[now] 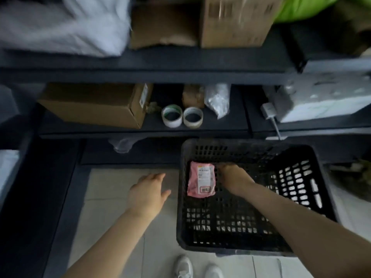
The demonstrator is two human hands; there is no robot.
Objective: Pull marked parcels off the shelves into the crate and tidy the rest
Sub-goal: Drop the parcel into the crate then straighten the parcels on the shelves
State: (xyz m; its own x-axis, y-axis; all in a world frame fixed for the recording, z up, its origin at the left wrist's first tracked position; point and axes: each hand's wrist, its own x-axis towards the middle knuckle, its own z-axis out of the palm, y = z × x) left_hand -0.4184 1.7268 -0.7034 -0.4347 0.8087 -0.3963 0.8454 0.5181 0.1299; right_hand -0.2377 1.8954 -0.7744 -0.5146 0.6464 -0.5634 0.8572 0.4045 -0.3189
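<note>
A black plastic crate (301, 201) stands on the floor in front of the shelves. Inside it, at the far left, lies a pink parcel (201, 179) with a white label and a red mark. My right hand (232, 177) reaches into the crate and its fingertips touch the parcel's right edge; whether it still grips the parcel is unclear. My left hand (148, 192) hovers flat over the floor left of the crate, fingers apart, holding nothing.
The lower shelf (140, 131) holds a cardboard box (94, 105), two tape rolls (181, 117), a small brown packet (192, 96) and a clear bag (217, 100). The upper shelf carries a white bag (60, 25), cardboard boxes (234, 23) and a green bag (299, 9). My shoes (198, 267) stand below.
</note>
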